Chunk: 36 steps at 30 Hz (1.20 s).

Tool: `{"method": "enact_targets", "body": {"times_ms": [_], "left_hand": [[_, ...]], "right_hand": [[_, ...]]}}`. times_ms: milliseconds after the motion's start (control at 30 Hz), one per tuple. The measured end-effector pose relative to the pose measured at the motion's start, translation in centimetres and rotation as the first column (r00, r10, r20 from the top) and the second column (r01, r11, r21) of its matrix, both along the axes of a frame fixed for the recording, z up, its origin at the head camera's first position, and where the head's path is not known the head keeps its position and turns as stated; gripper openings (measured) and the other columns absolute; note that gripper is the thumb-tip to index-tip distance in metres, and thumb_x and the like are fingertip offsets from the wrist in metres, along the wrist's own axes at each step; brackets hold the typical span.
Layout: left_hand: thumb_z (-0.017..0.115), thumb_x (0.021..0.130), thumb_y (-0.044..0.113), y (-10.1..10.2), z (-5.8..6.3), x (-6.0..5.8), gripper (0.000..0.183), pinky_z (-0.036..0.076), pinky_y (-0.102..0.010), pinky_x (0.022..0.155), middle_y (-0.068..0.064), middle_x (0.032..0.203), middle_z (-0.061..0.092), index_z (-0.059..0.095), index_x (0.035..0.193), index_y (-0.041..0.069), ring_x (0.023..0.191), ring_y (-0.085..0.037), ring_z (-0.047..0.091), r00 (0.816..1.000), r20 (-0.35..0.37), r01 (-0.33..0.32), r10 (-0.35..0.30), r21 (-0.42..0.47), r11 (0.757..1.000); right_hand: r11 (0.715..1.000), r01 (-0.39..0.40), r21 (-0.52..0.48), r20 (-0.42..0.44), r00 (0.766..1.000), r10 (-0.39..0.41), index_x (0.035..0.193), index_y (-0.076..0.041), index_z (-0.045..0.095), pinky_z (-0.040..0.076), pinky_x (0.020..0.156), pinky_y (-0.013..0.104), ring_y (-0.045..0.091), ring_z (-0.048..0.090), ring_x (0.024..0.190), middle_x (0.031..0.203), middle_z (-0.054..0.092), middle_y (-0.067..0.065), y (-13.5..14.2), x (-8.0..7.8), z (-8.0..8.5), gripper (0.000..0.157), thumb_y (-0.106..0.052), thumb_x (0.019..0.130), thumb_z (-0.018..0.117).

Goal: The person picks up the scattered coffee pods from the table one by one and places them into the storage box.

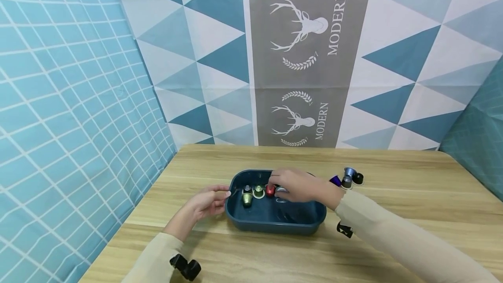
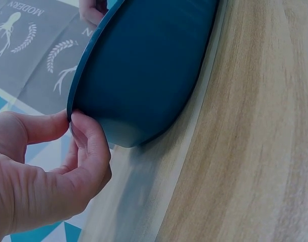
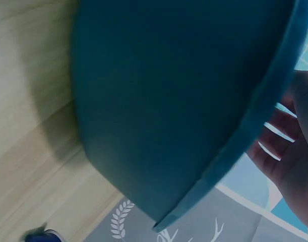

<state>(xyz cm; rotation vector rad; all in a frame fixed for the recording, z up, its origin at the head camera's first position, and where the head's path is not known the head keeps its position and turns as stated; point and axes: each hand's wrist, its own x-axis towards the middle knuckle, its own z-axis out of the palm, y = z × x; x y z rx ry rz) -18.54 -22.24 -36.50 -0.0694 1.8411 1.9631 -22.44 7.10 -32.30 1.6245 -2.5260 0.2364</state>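
In the head view a dark blue oblong basin [image 1: 275,227] stands on the wooden table. My left hand [image 1: 210,202] pinches its left rim between thumb and fingers, plain in the left wrist view too. Inside, along the far side, are a red coffee capsule [image 1: 270,191], a light green capsule [image 1: 258,191], a dark capsule [image 1: 247,188] and a yellow-green capsule [image 1: 246,200] lying on its side. My right hand [image 1: 294,184] reaches over the basin, its fingertips on the red capsule. Beside its thumb shows a pale round capsule lid [image 1: 281,196]. The right wrist view hides those fingertips behind the basin wall.
Right of the basin, on the table, lie several more capsules: a purple one [image 1: 335,181], a blue one [image 1: 349,172] and a black one [image 1: 358,178] among them. A patterned cloth [image 1: 220,77] hangs behind the table, and a blue checked cloth [image 1: 78,99] hangs at the left.
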Motion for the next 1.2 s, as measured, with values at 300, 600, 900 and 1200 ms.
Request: {"method": "enact_targets", "body": {"times_ms": [300,600,900,1200], "left_hand": [[0.051,0.097,0.008,0.1,0.2,0.1,0.044,0.048,-0.019,0.066,0.007,0.079,0.064,0.035,0.136,-0.004,0.070,-0.002,0.059,1.000,0.010,-0.003,0.003,0.001,1.000],[0.051,0.098,0.009,0.1,0.2,0.0,0.043,0.048,-0.018,0.067,0.007,0.078,0.063,0.034,0.136,-0.004,0.070,-0.002,0.059,1.000,0.007,0.011,-0.011,0.003,1.000],[0.050,0.098,0.008,0.1,0.3,0.0,0.042,0.048,-0.017,0.065,0.006,0.079,0.062,0.034,0.135,-0.002,0.068,-0.001,0.057,1.000,0.018,0.013,-0.014,0.016,1.000],[0.050,0.098,0.008,0.1,0.2,0.0,0.044,0.049,-0.017,0.066,0.006,0.081,0.063,0.034,0.137,-0.004,0.071,-0.002,0.059,1.000,0.014,0.015,-0.015,0.013,1.000]], "right_hand": [[0.993,-0.036,-0.116,-0.109,0.994,0.023,0.099,-0.011,0.066,0.053,0.076,0.024,0.010,0.058,0.082,0.095,0.066,0.001,1.8,0.3,-0.9,0.014,-0.016,0.087,0.070],[0.987,0.009,-0.162,-0.124,0.992,-0.030,0.100,-0.012,0.066,0.055,0.080,0.027,0.012,0.062,0.086,0.096,0.066,-0.001,4.5,0.5,-1.3,0.016,-0.014,0.085,0.073],[0.973,0.107,-0.203,-0.139,0.981,-0.136,0.100,-0.016,0.066,0.055,0.076,0.026,0.007,0.060,0.086,0.097,0.064,-0.004,7.4,0.3,-1.3,0.018,-0.017,0.084,0.074],[0.958,0.121,-0.260,-0.203,0.963,-0.177,0.096,-0.012,0.066,0.055,0.071,0.026,0.012,0.065,0.081,0.093,0.066,-0.003,9.5,-0.4,-1.5,0.019,-0.014,0.080,0.077]]}}
